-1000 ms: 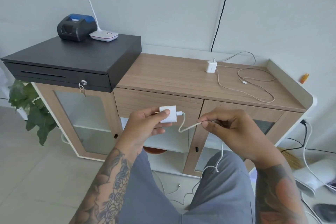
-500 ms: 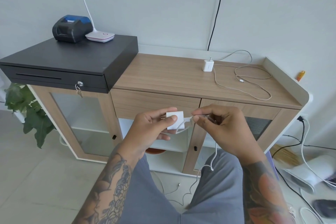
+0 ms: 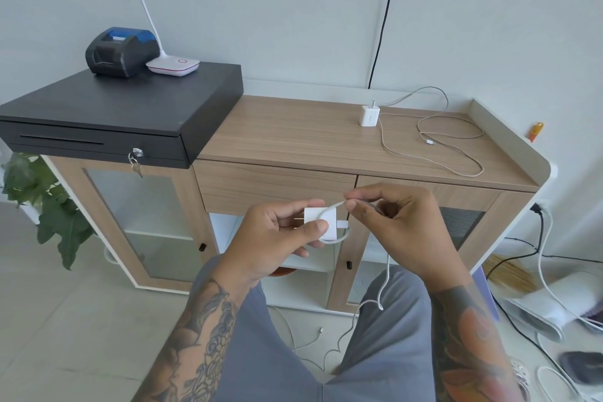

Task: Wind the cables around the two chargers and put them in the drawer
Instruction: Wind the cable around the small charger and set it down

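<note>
Since a second ago the right hand (image 3: 396, 232) has carried its pinch of cable up and over, so a first loop now lies across the face of the white charger (image 3: 321, 222) where before the lead only arced away from the plug end. Its fingers (image 3: 354, 204) are closed narrow on the cable (image 3: 332, 206), just above and to the right of the block. The left hand (image 3: 277, 238) grips the charger between thumb and fingers, prongs pointing left, cable socket to the right. From that socket the lead bends under, then up to the pinch; the slack hangs down between the knees to the floor. The next wrap, I judge, goes round the block's short way, led by the right hand.

Well beyond, the second charger (image 3: 368, 116) stands on the desk (image 3: 287, 137), its cable (image 3: 450, 143) sprawled loose to the right. The drawer (image 3: 274, 188) sits shut straight behind the hands. A cash drawer (image 3: 124, 114) with a receipt printer (image 3: 119, 50) occupies the left, clear of the work.
</note>
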